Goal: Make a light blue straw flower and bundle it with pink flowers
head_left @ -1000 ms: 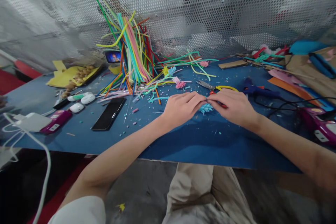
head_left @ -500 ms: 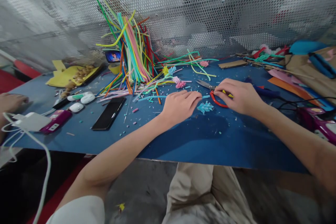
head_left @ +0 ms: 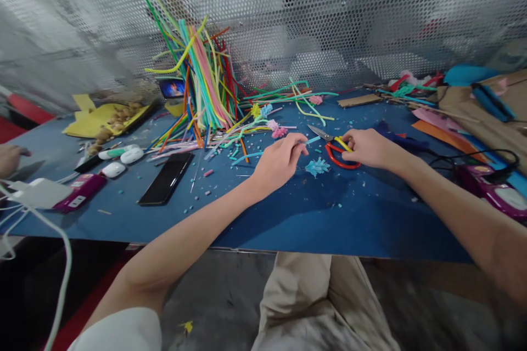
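Note:
My left hand is closed on a light blue pipe cleaner, whose short end sticks out to the right of the fingers and whose longer part shows on the left. My right hand has its fingers on the yellow part of the scissors, which have red handles. Their metal blades point up and left, close to the pipe cleaner's short end. Just below the blades a fluffy light blue piece lies on the blue table. Small pink pieces lie beyond my left hand.
Upright pipe cleaners stand at the back. Left are a black phone, yellow tray, white charger and another person's hand. Right are a purple device and coloured sheets.
The camera view has shifted slightly. My left hand has tilted, its fingers lifting, and the pipe cleaner's right end now slants upward. The scissors' yellow part shows more fully beside my right fingers.

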### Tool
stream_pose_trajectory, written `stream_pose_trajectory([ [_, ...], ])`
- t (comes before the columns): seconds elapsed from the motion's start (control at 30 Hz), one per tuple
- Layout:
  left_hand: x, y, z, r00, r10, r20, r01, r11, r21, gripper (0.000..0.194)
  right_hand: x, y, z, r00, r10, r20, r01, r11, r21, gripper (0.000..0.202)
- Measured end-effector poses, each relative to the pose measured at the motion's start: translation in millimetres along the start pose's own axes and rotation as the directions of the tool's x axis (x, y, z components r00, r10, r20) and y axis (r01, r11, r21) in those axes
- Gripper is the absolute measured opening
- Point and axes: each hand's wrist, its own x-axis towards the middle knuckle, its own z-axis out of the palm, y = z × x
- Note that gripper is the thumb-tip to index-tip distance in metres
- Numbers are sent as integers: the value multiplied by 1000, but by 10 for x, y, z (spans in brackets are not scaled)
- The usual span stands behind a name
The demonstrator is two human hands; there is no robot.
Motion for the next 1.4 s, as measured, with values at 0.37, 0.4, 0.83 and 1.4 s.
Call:
stream_pose_trajectory([
  [0.37,23,-36,-33,987,-67,-145,53,994,-94,16,-143,-279,-167,998,65,-15,-66,951,-301,25],
  [0.4,20,-51,-35,985,-78,-153,65,994,-84,16,-150,-260,-170,998,57,-27,-62,962,-267,25],
  [0.83,51,-223,-66,976,-178,-124,170,983,-75,28,-283,-389,-181,969,70,-238,-15,975,223,50],
  [1.4,-10,88,-105,980,-135,-148,88,955,-283,25,-411,-678,-65,982,-186,-32,185,914,362,37],
])
